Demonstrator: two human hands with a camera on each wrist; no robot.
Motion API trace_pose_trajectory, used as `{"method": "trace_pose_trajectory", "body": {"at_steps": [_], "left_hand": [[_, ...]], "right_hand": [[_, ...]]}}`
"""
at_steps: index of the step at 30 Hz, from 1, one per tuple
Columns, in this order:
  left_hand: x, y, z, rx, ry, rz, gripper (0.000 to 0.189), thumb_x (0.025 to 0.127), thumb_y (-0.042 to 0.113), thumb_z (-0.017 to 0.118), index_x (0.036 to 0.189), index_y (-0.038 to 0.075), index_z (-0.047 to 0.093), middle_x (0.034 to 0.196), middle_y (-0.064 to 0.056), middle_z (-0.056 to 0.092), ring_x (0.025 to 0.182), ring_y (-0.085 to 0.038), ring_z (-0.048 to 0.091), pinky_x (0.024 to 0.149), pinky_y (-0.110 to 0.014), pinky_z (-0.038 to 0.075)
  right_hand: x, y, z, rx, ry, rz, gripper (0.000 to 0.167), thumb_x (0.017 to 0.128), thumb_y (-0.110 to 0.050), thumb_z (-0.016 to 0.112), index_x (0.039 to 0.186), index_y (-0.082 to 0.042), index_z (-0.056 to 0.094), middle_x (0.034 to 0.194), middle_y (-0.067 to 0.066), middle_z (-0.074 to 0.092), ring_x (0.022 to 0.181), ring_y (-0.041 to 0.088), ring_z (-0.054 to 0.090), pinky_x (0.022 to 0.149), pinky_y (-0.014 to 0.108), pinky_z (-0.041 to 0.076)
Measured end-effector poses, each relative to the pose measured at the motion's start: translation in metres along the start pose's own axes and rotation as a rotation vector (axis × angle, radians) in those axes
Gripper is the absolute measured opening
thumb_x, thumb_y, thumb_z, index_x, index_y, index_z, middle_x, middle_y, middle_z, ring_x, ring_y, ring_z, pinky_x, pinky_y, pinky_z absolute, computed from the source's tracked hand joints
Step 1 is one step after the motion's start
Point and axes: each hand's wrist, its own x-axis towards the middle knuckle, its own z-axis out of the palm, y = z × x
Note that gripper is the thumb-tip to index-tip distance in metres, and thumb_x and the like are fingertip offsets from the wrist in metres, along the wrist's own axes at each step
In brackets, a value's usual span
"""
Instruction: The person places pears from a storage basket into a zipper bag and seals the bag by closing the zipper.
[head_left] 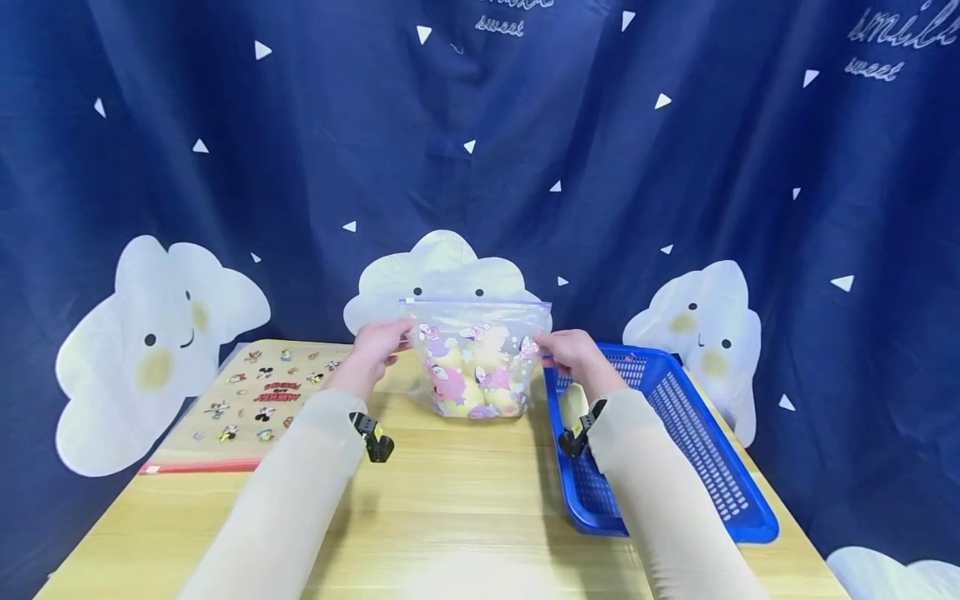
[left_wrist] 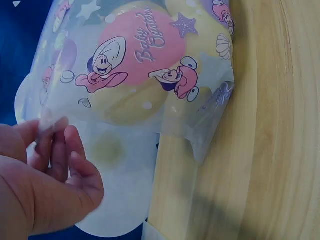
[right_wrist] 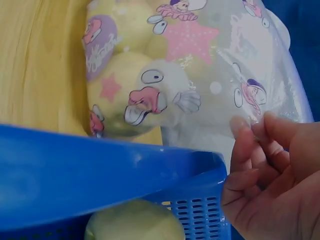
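A clear zip bag (head_left: 480, 358) with pink and purple cartoon prints stands upright on the table, several round yellow fruits inside it. Along its top runs a purple zip strip (head_left: 480, 302) with a white slider at the left end. My left hand (head_left: 380, 346) pinches the bag's left edge between thumb and fingers; the left wrist view shows this hand (left_wrist: 55, 175) close up. The bag's right edge is pinched by my right hand (head_left: 573, 357), also seen in the right wrist view as a hand (right_wrist: 275, 175) above the basket's corner.
On the right sits a blue plastic basket (head_left: 693, 433) with a yellowish-green fruit (right_wrist: 135, 223) in it, partly behind my right wrist. A flat zip bag (head_left: 247, 400) with cartoon prints and a red zip lies at the left. Behind the wooden table (head_left: 450, 500) hangs a blue curtain (head_left: 480, 192).
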Motion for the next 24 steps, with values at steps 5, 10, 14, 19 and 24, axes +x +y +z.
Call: {"method": "trace_pose_trajectory", "body": {"at_steps": [5, 10, 14, 19, 24], "left_hand": [[-0.0009, 0.0018, 0.0031, 0.012, -0.033, 0.001, 0.046, 0.112, 0.04, 0.062, 0.142, 0.005, 0.067, 0.119, -0.003, 0.071, 0.098, -0.01, 0.072, 0.09, -0.03, 0.05], [-0.0028, -0.0007, 0.0015, 0.009, -0.119, 0.069, 0.052, 0.114, 0.042, 0.057, 0.151, 0.005, 0.059, 0.144, -0.013, 0.063, 0.129, -0.027, 0.066, 0.104, -0.036, 0.053], [-0.0031, -0.0012, 0.0034, -0.031, -0.172, 0.081, 0.056, 0.115, 0.036, 0.056, 0.159, 0.002, 0.05, 0.159, -0.019, 0.054, 0.145, -0.035, 0.058, 0.12, -0.045, 0.049], [-0.0019, -0.0017, 0.0032, -0.067, -0.239, 0.076, 0.066, 0.115, 0.032, 0.056, 0.168, 0.0, 0.033, 0.173, -0.021, 0.041, 0.155, -0.039, 0.05, 0.129, -0.051, 0.043], [-0.0009, -0.0018, 0.0012, -0.101, -0.314, 0.063, 0.073, 0.115, 0.029, 0.056, 0.172, -0.001, 0.02, 0.175, -0.022, 0.037, 0.16, -0.041, 0.044, 0.132, -0.053, 0.039]], "right_hand": [[-0.0023, 0.0012, 0.0041, -0.002, 0.001, 0.026, 0.028, 0.111, -0.03, 0.063, 0.104, -0.004, 0.072, 0.076, -0.004, 0.066, 0.073, 0.01, 0.064, 0.059, 0.022, 0.042], [-0.0062, 0.0039, 0.0059, 0.042, -0.051, -0.018, 0.042, 0.113, -0.031, 0.06, 0.137, 0.002, 0.067, 0.111, 0.009, 0.077, 0.079, 0.009, 0.066, 0.061, 0.019, 0.045], [-0.0055, 0.0064, 0.0056, 0.095, -0.087, -0.041, 0.05, 0.114, -0.027, 0.059, 0.153, 0.003, 0.056, 0.146, 0.021, 0.067, 0.088, 0.009, 0.071, 0.066, 0.017, 0.05], [-0.0053, 0.0069, 0.0049, 0.148, -0.127, -0.064, 0.05, 0.114, -0.019, 0.057, 0.155, 0.008, 0.05, 0.146, 0.021, 0.06, 0.093, 0.012, 0.074, 0.073, 0.02, 0.054], [-0.0055, 0.0083, 0.0041, 0.185, -0.157, -0.08, 0.054, 0.113, -0.013, 0.055, 0.161, 0.009, 0.042, 0.151, 0.022, 0.058, 0.093, 0.013, 0.076, 0.075, 0.023, 0.056]]}}
